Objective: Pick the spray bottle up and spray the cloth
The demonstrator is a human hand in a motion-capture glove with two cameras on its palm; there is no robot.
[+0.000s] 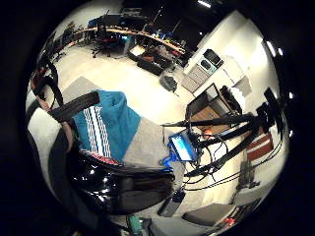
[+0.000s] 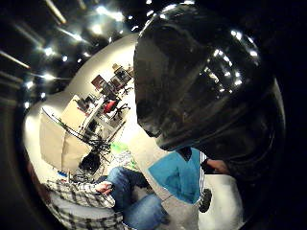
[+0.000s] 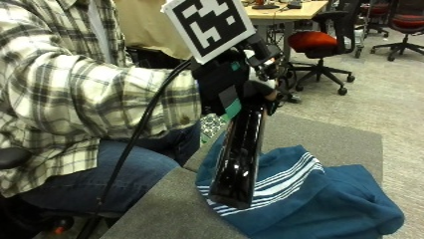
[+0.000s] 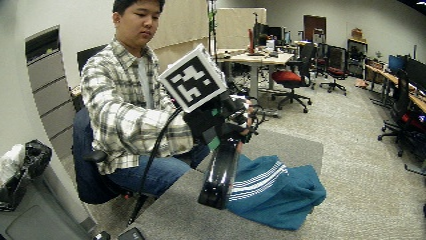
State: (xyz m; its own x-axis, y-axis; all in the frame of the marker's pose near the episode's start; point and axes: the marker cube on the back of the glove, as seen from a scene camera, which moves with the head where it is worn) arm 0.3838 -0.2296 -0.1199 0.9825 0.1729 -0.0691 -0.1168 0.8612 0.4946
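One tall, glossy black spray bottle (image 3: 238, 154) is held at its head by the gloved right hand (image 3: 228, 82), its rigid, likely slippery body hanging below the grip above the soft teal cloth (image 3: 311, 194) on the tabletop (image 3: 165, 209).

Glossy black plastic spray bottle (image 3: 240, 149); soft teal cloth (image 3: 311, 194) on matt grey table (image 3: 165, 209).

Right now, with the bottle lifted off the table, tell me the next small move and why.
Probably tip the nozzle end toward the cloth and squeeze the trigger. The gloved right hand grips the top of the black spray bottle, which hangs tilted with its base above the striped edge of the teal cloth on the grey table. Which way the nozzle faces is hard to tell.
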